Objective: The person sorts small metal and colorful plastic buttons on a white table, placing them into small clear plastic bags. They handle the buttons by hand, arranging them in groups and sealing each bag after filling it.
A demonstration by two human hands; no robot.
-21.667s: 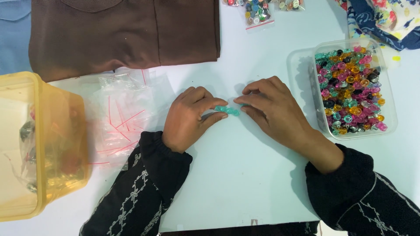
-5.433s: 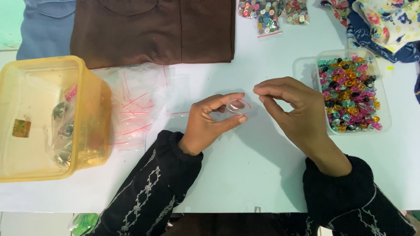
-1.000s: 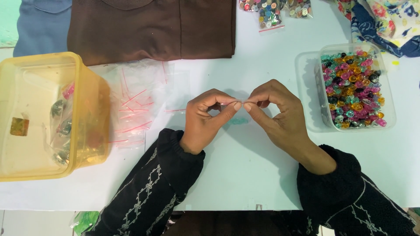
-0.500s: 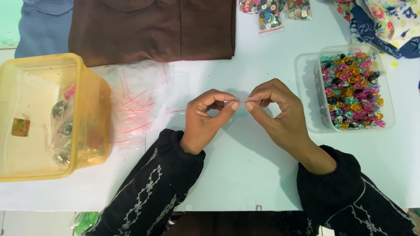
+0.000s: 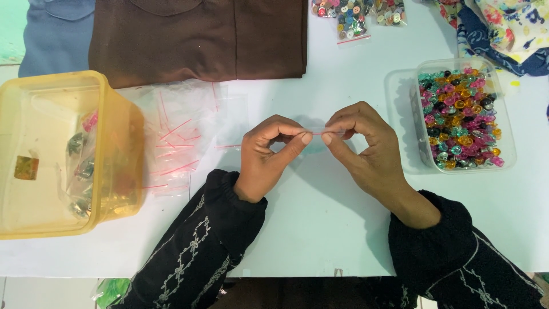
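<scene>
My left hand (image 5: pixel 269 151) and my right hand (image 5: pixel 360 146) meet over the middle of the white table (image 5: pixel 320 229). Thumbs and forefingers of both pinch the top edge of a small clear plastic bag (image 5: pixel 316 130) with a red strip. The bag is mostly hidden behind my fingers, so I cannot tell what it holds. A clear tub of colourful buttons (image 5: pixel 460 117) stands just right of my right hand. A heap of empty clear bags with red strips (image 5: pixel 180 134) lies left of my left hand.
A yellow plastic box (image 5: pixel 63 154) holding filled little bags stands at the left edge. Folded brown cloth (image 5: pixel 194 37) and blue cloth (image 5: pixel 54 37) lie at the back. Bags of mixed buttons (image 5: pixel 357 12) sit at the back centre, floral fabric (image 5: pixel 503 28) at the back right.
My fingertips have drawn closer together along the bag's top edge. Both hands stay in the same spot over the table.
</scene>
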